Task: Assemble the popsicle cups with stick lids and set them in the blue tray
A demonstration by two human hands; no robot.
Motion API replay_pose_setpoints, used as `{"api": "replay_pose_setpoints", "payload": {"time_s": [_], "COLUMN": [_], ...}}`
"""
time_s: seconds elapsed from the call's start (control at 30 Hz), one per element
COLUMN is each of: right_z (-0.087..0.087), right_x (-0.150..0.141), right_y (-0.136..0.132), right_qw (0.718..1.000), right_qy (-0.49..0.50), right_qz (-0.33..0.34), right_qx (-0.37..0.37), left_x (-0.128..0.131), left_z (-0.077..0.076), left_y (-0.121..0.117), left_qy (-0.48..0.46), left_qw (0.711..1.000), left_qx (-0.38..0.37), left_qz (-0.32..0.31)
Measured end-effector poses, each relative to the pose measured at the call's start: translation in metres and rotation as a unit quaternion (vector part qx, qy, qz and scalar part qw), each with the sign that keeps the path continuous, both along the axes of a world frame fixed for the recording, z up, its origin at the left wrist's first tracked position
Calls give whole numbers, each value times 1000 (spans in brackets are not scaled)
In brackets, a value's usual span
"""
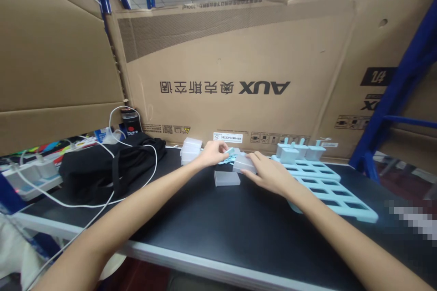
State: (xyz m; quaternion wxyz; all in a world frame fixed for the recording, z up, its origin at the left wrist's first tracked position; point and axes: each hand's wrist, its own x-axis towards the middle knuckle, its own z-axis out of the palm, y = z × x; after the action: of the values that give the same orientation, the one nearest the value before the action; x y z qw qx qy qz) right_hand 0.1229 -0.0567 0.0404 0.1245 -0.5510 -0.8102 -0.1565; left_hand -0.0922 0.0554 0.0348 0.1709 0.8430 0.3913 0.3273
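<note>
Between the thumb and fingers of my left hand (213,153) is a light blue popsicle stick (230,151). My right hand (264,170) grips a clear frosted popsicle mold (243,163), tilted on its side, close to the stick. Loose blue sticks (228,160) lie in a small pile behind and between the hands. Another clear mold (227,178) rests on the black tabletop just in front. Beside my left wrist stand several stacked clear molds (191,149), partly hidden by the forearm.
To the right lies a light blue rack (327,191) with slots; several molds with blue sticks (300,151) stand at its far end. A black bag (102,168), white cables and a power strip (37,175) are on the left. Cardboard (221,63) walls the back, and blue posts (385,95) flank it.
</note>
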Motion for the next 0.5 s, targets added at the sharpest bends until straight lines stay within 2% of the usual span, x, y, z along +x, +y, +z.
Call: {"api": "replay_pose_setpoints", "payload": {"time_s": [0.13,0.3,0.5], "right_z": [-1,-3,-3], "right_x": [-4,-7,-13], "right_y": [0,0,-1], "right_qw": [999,999,998], "right_qy": [-23,-9,38], "right_qz": [-1,-4,10], "right_qx": [24,44,40], "left_x": [2,1,4], "left_z": [-14,-15,-15], "left_y": [-26,-34,-37], "left_qy": [-132,-189,-287], "left_qw": [981,951,913], "left_qx": [-127,-209,-268], "left_qz": [-57,-126,-108]}}
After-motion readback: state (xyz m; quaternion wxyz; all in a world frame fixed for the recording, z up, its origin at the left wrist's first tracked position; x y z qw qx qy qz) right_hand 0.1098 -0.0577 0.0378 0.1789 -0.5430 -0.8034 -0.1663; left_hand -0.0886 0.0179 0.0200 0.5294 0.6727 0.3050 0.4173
